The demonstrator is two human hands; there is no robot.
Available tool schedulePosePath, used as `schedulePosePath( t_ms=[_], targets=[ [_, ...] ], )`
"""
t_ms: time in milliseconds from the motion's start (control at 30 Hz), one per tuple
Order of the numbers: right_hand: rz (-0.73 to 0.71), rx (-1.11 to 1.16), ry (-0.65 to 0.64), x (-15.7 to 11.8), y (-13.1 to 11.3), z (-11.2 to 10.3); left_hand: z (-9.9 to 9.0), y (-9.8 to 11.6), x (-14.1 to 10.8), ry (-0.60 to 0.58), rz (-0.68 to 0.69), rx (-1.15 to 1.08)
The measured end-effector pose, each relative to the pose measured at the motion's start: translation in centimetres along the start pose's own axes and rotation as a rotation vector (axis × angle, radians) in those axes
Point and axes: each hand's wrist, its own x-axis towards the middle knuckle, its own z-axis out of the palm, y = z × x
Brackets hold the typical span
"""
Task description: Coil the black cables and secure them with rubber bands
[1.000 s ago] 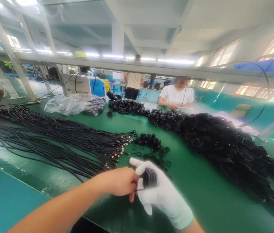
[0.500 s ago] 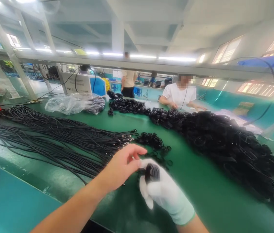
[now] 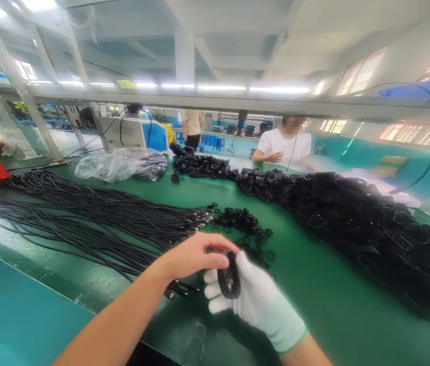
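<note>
A black cable wound into a small coil (image 3: 222, 285) stands on edge between my two hands, above the green table (image 3: 306, 315). My bare left hand (image 3: 195, 254) pinches at the coil's top with thumb and index finger. Around its far side curls my right hand (image 3: 256, 295), in a white glove, gripping the coil; the gloved fingers show behind it. Just beyond my hands lies a heap of small black rings (image 3: 238, 219). To the left stretch many loose black cables (image 3: 96, 213), their metal plugs pointing toward the rings.
A long pile of coiled black cables (image 3: 352, 229) covers the right side and runs to the back. Clear plastic bags (image 3: 104, 166) lie at the back left, near a white and blue machine (image 3: 131, 133). A co-worker (image 3: 285, 145) sits across the table.
The coil has turned more upright and edge-on in my right hand. My left thumb and finger have moved right and onto its top. The standing person behind has shifted left.
</note>
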Motion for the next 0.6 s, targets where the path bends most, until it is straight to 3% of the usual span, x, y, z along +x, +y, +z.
schedulePosePath(
  t_ms=[133,233,400,600],
  targets=[
    [-0.129,-0.346,0.143,-0.2,-0.5,0.0,1.1,0.0,-0.1,0.248,-0.074,0.222],
    [-0.109,-0.319,0.122,-0.5,-0.8,0.0,2.1,0.1,-0.8,0.402,-0.048,0.285],
    [-0.092,-0.294,0.019,-0.7,-0.5,-0.1,3.7,-1.0,-1.6,0.446,0.058,0.394],
    [-0.054,-0.179,-0.069,-0.5,0.1,-0.1,4.6,-2.9,-1.3,0.594,0.254,0.521]
  ],
)
